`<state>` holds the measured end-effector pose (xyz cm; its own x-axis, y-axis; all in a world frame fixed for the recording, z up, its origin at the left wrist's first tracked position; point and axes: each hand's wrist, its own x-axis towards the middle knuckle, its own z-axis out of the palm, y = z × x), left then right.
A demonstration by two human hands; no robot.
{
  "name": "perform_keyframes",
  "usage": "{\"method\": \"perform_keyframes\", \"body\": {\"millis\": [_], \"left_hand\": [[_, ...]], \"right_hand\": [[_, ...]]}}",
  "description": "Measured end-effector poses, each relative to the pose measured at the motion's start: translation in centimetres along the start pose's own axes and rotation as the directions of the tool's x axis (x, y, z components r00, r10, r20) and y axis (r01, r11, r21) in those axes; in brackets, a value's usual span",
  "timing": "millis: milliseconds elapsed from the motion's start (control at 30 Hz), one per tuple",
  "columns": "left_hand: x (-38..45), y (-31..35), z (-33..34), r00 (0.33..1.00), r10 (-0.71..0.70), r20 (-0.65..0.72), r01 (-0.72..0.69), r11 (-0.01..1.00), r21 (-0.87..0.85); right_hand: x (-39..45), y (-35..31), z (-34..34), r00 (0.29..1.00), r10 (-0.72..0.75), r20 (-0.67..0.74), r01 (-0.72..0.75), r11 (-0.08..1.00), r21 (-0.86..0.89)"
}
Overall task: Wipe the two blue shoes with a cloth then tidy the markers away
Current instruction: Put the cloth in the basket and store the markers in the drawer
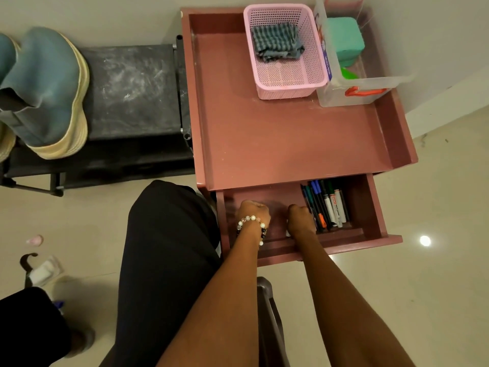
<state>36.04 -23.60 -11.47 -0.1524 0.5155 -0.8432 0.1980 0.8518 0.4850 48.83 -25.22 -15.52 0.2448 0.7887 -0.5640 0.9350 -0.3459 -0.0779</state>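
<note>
Both our forearms reach into the open drawer (pixel 370 207) at lower centre: left hand (pixel 252 214) and right hand (pixel 301 219) curled, contents hidden. Markers (pixel 326 205) lie inside; cloth (pixel 276 42) is basketed, blue shoes (pixel 46 91) racked upper left. We judge only closing remains.

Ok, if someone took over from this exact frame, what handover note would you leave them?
Left hand and right hand: both reach down into the open drawer with fingers curled; whether either holds anything cannot be seen.
Markers: bunched in the drawer's right part, beside the right hand.
Cloth: folded in the pink basket on the table top.
Blue shoes: on the black rack, left.
Done, apparently: cloth put back, markers in the drawer.
Left: probably withdraw the hands and push the drawer shut.
</note>
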Motion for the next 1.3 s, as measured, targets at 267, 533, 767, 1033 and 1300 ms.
{"method": "perform_keyframes", "body": {"millis": [267, 533, 767, 1033, 1300], "left_hand": [[-1.9, 1.6, -1.4, 0.998, 0.017, 0.059, -0.017, 1.000, 0.004], [-10.8, 9.8, -10.9, 0.946, 0.316, 0.074, -0.234, 0.824, -0.516], [-10.4, 4.8, -31.3, 0.887, 0.324, -0.328, -0.457, 0.707, -0.539], [-6.8, -13.6, -48.3, 0.817, -0.046, -0.575, -0.341, 0.765, -0.546], [0.3, -29.9, -55.5, 0.739, -0.387, -0.551, -0.143, 0.710, -0.690]], "right_hand": [[-3.4, 0.0, -3.1, 0.995, 0.050, -0.087, 0.011, 0.807, 0.590], [-10.9, -9.6, -12.6, 0.916, 0.080, -0.393, 0.348, 0.328, 0.878], [-15.2, -27.0, -15.1, 0.837, -0.359, -0.414, 0.519, 0.275, 0.809], [-17.8, -44.7, -3.6, 0.739, -0.669, -0.078, 0.561, 0.549, 0.619], [-16.5, -54.2, 14.8, 0.655, -0.689, 0.311, 0.571, 0.720, 0.395]]}}
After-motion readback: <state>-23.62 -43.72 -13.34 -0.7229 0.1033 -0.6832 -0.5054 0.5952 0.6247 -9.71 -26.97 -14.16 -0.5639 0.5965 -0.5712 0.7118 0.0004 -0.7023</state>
